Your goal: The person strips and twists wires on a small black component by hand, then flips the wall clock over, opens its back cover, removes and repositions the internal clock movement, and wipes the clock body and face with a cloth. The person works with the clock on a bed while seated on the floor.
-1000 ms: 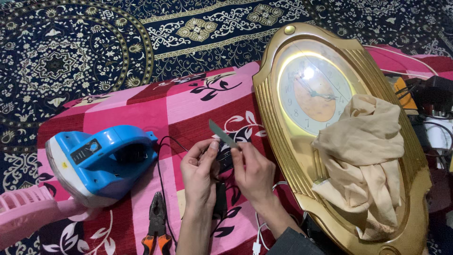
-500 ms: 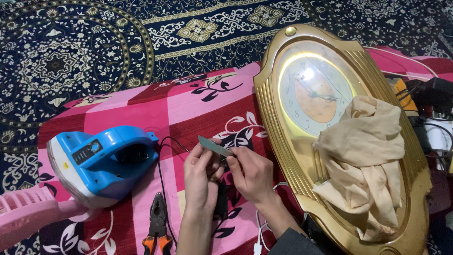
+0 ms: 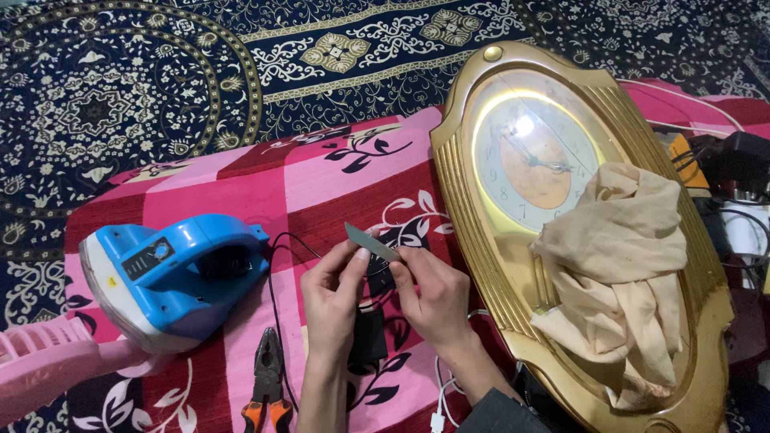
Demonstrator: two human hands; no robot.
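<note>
My left hand (image 3: 330,293) and my right hand (image 3: 433,297) meet over the pink and red patterned cloth (image 3: 265,184). Both pinch a thin grey blade (image 3: 370,242) that points up and to the left between the fingertips. Below the hands lies a small black box (image 3: 369,337) with a thin black wire (image 3: 274,273) that loops toward the blue device. Whether the blade touches the wire is hidden by my fingers.
A blue and white handheld device (image 3: 164,277) lies left of the hands. Orange-handled pliers (image 3: 267,383) lie at the front. A gold-framed oval wall clock (image 3: 553,224) with a beige rag (image 3: 622,265) on it fills the right. A pink plastic grille (image 3: 40,361) is at the far left.
The blade has tipped from steeply raised to nearly level, and both hands have shifted slightly while keeping hold of it.
</note>
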